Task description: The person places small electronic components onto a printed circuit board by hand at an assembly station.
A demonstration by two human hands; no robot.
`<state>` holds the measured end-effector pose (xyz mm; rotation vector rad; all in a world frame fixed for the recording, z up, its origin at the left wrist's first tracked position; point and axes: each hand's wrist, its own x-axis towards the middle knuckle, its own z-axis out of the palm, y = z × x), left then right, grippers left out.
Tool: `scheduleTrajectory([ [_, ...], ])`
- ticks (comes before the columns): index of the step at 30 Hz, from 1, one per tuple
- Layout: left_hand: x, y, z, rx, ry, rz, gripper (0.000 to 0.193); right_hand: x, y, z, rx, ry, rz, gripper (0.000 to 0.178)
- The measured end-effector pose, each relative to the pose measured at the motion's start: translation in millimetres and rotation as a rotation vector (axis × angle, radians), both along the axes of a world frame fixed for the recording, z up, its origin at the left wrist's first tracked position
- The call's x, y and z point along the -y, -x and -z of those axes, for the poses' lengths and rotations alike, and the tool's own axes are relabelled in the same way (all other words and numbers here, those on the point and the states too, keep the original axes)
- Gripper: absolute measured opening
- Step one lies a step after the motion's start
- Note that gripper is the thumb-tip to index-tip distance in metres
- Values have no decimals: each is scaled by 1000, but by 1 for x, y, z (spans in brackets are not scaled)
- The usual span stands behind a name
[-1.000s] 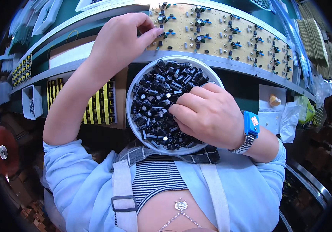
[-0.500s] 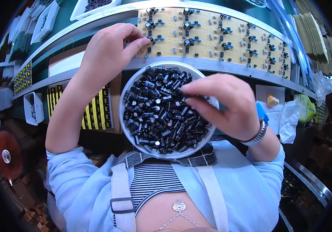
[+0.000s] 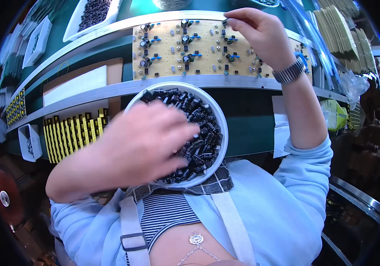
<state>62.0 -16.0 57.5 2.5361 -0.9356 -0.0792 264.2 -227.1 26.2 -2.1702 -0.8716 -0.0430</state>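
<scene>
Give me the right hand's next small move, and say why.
Probably ease the dark part down onto the tan board: the right hand seems to pinch it at the board's far edge, while the left hand, blurred, is over the bowl.

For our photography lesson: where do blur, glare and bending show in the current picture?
Head view: left hand motion-blurred, right hand sharper; head view: upper rail washed out near its middle; head view: lower rail curves down toward the left edge.
</scene>
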Motion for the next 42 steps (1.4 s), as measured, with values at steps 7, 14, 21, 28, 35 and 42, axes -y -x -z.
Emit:
scheduleTrajectory([
  [7, 5, 11, 14, 31, -168, 104, 21, -11, -10, -13, 93, 385, -10, 18],
  [14, 7, 5, 13, 8, -152, 153, 12, 3, -18, 1, 404, 215, -212, 14],
  [21, 5, 3, 12, -57, -192, 176, 26, 3, -18, 3, 431, 217, -241, 12],
  [28, 3, 3, 16, 1, -117, 124, 23, 6, -25, 11, 466, 179, -252, 14],
  [35, 1, -1, 12, 1, 95, 79, 19, 12, -5, 7, 603, 272, -63, 26],
  [42, -17, -6, -4, -104, 257, -47, 21, 114, 49, 21, 532, 222, 491, 27],
])
